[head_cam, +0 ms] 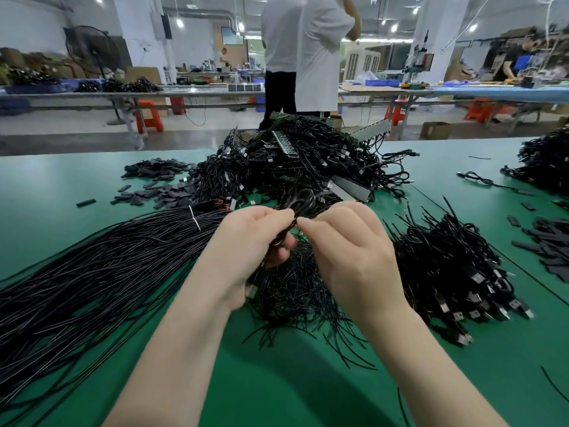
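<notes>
My left hand [246, 245] and my right hand [348, 251] meet above the green table [61, 192], both pinching a thin coiled black cable [303, 200] between thumb and fingers. The cable's loop sticks up just beyond the fingertips. Its lower end runs down inside my left palm. Under the hands lies a heap of short thin black ties [295, 300].
A long bundle of straight black cables [92, 272] lies at the left, bound by a white tie. Coiled USB cables [455, 278] are heaped at the right, a big tangled pile [308, 164] sits ahead, small black sleeves [160, 183] lie left of it. Two people stand beyond the table.
</notes>
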`<move>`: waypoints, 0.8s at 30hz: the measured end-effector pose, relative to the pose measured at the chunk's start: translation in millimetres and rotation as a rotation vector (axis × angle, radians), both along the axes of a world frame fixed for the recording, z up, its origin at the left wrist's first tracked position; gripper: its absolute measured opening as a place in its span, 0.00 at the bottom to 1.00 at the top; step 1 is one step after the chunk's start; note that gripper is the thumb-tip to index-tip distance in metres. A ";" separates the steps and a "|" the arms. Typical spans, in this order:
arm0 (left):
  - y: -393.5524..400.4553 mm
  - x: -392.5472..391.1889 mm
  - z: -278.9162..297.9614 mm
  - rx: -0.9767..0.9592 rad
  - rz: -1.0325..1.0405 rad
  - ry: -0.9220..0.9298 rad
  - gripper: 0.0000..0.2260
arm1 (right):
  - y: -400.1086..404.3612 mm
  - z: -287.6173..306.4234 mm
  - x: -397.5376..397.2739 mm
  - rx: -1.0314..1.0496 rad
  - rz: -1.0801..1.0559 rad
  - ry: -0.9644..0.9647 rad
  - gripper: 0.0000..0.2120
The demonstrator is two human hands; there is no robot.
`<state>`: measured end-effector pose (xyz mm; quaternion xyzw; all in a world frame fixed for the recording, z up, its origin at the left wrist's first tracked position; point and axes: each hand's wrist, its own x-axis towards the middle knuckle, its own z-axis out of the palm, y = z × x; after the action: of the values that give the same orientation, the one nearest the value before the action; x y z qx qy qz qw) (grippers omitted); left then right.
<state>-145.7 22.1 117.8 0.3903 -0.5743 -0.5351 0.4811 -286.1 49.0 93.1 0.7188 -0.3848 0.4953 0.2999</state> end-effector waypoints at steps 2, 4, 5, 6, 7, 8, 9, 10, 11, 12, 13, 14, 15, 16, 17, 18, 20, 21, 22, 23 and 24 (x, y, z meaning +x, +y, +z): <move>0.9 0.0 -1.2 -0.199 0.070 -0.061 0.08 | 2.3 2.5 1.7 0.196 0.101 -0.262 0.03; 1.8 -0.4 -2.5 -0.372 0.134 -0.090 0.06 | 7.0 10.2 3.3 0.554 0.318 -0.636 0.06; 1.5 -0.5 -3.0 -0.432 0.158 -0.100 0.06 | 8.1 14.4 3.6 0.736 0.453 -0.818 0.05; 1.0 -0.4 -3.4 -0.480 0.176 -0.115 0.05 | 8.8 17.7 3.1 0.881 0.557 -0.974 0.07; 0.8 -0.4 -3.8 -0.515 0.186 -0.131 0.04 | 9.2 19.6 1.4 0.995 0.631 -1.101 0.10; 1.0 -0.6 -3.7 -0.541 0.186 -0.138 0.03 | 9.7 21.1 -0.4 1.079 0.679 -1.192 0.10; 1.7 -1.3 -3.4 -0.558 0.176 -0.139 0.02 | 10.3 23.2 -1.8 1.143 0.707 -1.255 0.09; 2.4 -2.1 -3.6 -0.577 0.168 -0.145 0.02 | 10.5 24.8 -2.7 1.199 0.736 -1.302 0.07; 3.1 -2.8 -3.4 -0.607 0.168 -0.161 0.02 | 10.8 26.1 -2.9 1.244 0.771 -1.347 0.06; 3.9 -3.3 -2.9 -0.642 0.176 -0.186 0.02 | 10.8 26.5 -3.1 1.273 0.807 -1.384 0.05; 4.8 -3.4 -2.5 -0.670 0.182 -0.207 0.02 | 10.9 26.5 -3.0 1.278 0.838 -1.408 0.05; 5.3 -3.6 -2.0 -0.682 0.186 -0.218 0.03 | 10.6 26.1 -2.9 1.265 0.853 -1.416 0.05; 6.0 -3.4 -1.6 -0.677 0.182 -0.217 0.03 | 10.3 25.5 -3.1 1.236 0.846 -1.409 0.06; 6.5 -3.3 -1.1 -0.663 0.172 -0.208 0.04 | 10.3 25.2 -3.4 1.196 0.821 -1.389 0.07; 6.9 -3.0 -0.5 -0.647 0.161 -0.199 0.06 | 10.1 24.8 -3.6 1.155 0.793 -1.361 0.09; 7.4 -2.8 0.2 -0.636 0.152 -0.192 0.07 | 10.3 24.5 -3.9 1.126 0.769 -1.335 0.10; 7.8 -2.3 2.0 -0.645 0.155 -0.190 0.09 | 10.7 25.0 -3.2 1.116 0.758 -1.305 0.10; 8.5 -2.3 2.9 -0.662 0.163 -0.200 0.09 | 11.2 25.8 -2.5 1.126 0.775 -1.320 0.09; 9.0 -2.4 3.6 -0.684 0.169 -0.214 0.08 | 11.3 26.4 -2.0 1.139 0.810 -1.361 0.07; 9.7 -2.2 4.4 -0.703 0.170 -0.228 0.08 | 11.7 27.2 -1.5 1.152 0.858 -1.418 0.04; 10.1 -1.7 5.4 -0.720 0.167 -0.241 0.09 | 12.4 28.4 -1.2 1.159 0.905 -1.475 0.03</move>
<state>-147.5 32.2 123.2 0.3016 -0.7441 -0.2086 0.5585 -287.4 61.4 121.5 0.3488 -0.3461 0.6170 -0.6147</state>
